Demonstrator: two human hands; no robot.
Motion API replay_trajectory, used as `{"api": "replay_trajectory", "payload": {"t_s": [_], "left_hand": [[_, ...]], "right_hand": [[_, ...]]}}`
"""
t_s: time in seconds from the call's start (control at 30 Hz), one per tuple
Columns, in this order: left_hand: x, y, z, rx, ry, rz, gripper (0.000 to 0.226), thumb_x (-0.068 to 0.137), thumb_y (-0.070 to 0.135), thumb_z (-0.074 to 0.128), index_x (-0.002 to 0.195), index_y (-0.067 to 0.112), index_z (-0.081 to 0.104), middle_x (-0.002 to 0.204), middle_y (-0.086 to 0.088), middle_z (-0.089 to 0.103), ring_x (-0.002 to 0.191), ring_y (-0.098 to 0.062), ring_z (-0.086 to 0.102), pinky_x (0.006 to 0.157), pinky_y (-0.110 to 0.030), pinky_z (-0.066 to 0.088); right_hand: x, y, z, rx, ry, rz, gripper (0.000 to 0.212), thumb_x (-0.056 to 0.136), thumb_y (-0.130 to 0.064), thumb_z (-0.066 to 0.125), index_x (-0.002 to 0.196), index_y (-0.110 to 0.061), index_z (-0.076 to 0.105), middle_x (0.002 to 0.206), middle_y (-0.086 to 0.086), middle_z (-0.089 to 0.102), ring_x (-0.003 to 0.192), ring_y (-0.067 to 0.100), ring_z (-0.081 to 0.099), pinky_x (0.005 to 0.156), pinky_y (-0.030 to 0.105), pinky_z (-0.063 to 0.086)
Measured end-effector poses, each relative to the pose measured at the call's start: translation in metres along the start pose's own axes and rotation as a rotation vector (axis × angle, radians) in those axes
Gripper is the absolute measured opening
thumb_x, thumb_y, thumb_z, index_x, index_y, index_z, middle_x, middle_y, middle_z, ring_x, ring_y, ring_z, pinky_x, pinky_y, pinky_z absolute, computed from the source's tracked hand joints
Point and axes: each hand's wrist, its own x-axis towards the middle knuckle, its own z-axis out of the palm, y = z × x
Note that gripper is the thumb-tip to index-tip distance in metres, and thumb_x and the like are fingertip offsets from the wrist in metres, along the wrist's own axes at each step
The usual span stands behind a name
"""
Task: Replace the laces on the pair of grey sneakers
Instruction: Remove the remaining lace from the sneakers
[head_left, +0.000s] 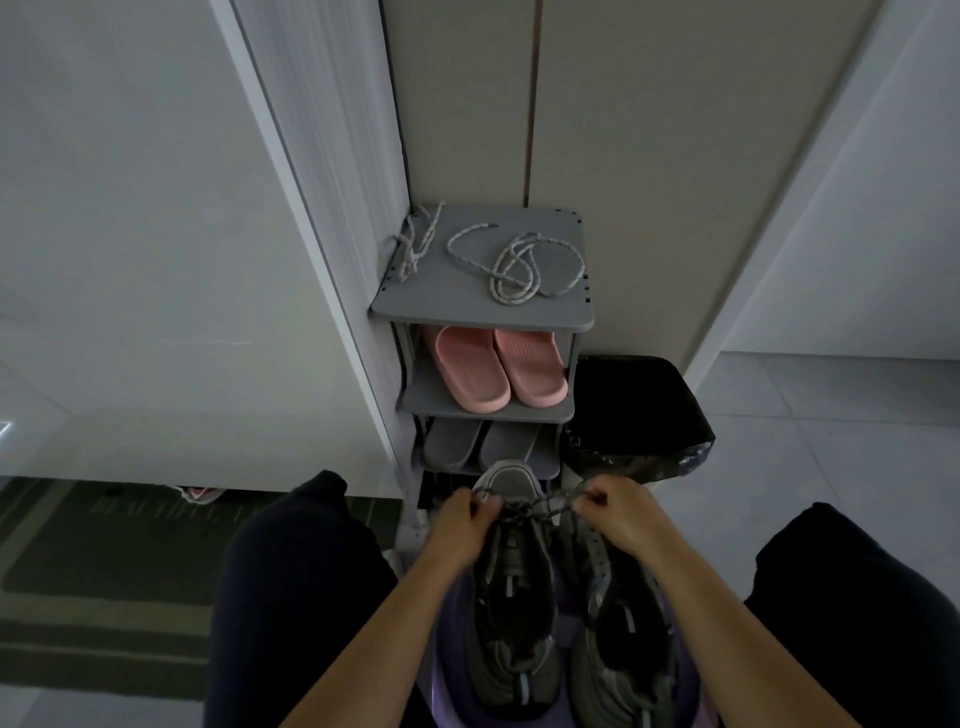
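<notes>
Two grey mesh sneakers (511, 670) sit side by side between the knees, toes pointing away. The left hand (462, 525) and right hand (618, 514) each pinch the dark speckled lace (540, 506) crossing one shoe's front. Beyond, pale laces (519, 265) lie on the shoe rack (467, 306).

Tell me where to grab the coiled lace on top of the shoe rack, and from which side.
Pinch the coiled lace at its bunched centre, where the loops overlap, so one grip likely lifts all of it. Come from above and the front: it lies flat on the rack's top shelf, with panels behind.
</notes>
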Motion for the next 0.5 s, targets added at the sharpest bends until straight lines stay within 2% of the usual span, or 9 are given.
{"api": "replay_trajectory", "payload": {"t_s": [0.07,0.13,0.2,0.27,0.37,0.43,0.5], "left_hand": [[-0.002,0.002,0.011,-0.036,-0.021,-0.015,0.027,0.096,0.027,0.044,0.095,0.002,0.052,0.104,-0.021,0.060,0.100,-0.032,0.056,0.082,-0.034,0.041],[-0.001,0.002,0.011,0.000,-0.026,-0.008,0.031,0.097,0.028,0.043,0.100,-0.001,0.053,0.107,-0.022,0.059,0.102,-0.032,0.056,0.085,-0.035,0.041],[0.001,0.002,0.008,0.050,-0.049,0.016,0.030,0.096,0.028,0.045,0.095,0.000,0.054,0.105,-0.022,0.060,0.100,-0.032,0.057,0.082,-0.035,0.041],[0.005,0.001,-0.003,0.072,-0.048,0.051,0.025,0.094,0.026,0.048,0.077,0.009,0.049,0.096,-0.022,0.060,0.090,-0.028,0.057,0.075,-0.035,0.039],[0.016,-0.004,-0.030,0.027,0.037,0.040,0.033,0.092,0.023,0.053,0.063,0.017,0.039,0.073,-0.011,0.051,0.076,-0.021,0.049,0.067,-0.033,0.034],[0.021,-0.007,-0.041,-0.048,0.031,0.012,0.033,0.090,0.022,0.057,0.060,0.019,0.042,0.064,-0.002,0.046,0.072,-0.020,0.047,0.067,-0.031,0.034],[0.020,-0.006,-0.035,-0.089,0.004,-0.011,0.029,0.089,0.026,0.058,0.064,0.017,0.046,0.065,-0.002,0.049,0.073,-0.021,0.050,0.068,-0.031,0.036]], "right_hand": [[0.002,-0.007,0.010,0.018,-0.009,-0.047,0.015,0.085,-0.033,0.059,0.088,-0.018,0.062,0.088,0.004,0.064,0.085,0.020,0.061,0.071,0.029,0.044],[0.003,-0.014,0.018,-0.021,-0.016,-0.067,0.023,0.085,-0.035,0.061,0.100,-0.019,0.066,0.097,0.003,0.068,0.089,0.018,0.062,0.072,0.026,0.044],[0.004,-0.018,0.022,-0.046,-0.048,-0.064,0.024,0.086,-0.033,0.061,0.102,-0.015,0.067,0.097,0.005,0.068,0.082,0.015,0.058,0.065,0.023,0.038],[0.005,-0.016,0.020,-0.042,-0.079,-0.047,0.024,0.086,-0.031,0.062,0.100,-0.012,0.067,0.093,0.006,0.066,0.079,0.015,0.055,0.058,0.022,0.038],[0.006,-0.003,0.009,-0.094,-0.063,-0.047,0.017,0.083,-0.032,0.062,0.083,-0.015,0.066,0.090,0.007,0.064,0.084,0.022,0.060,0.069,0.029,0.045],[0.006,0.005,0.003,-0.092,-0.056,-0.029,0.019,0.081,-0.024,0.058,0.064,-0.019,0.051,0.075,0.003,0.057,0.077,0.023,0.058,0.063,0.032,0.042],[0.004,0.006,0.003,-0.077,-0.048,-0.016,0.024,0.079,-0.020,0.056,0.059,-0.018,0.043,0.069,0.002,0.052,0.069,0.021,0.053,0.057,0.030,0.037]]}}
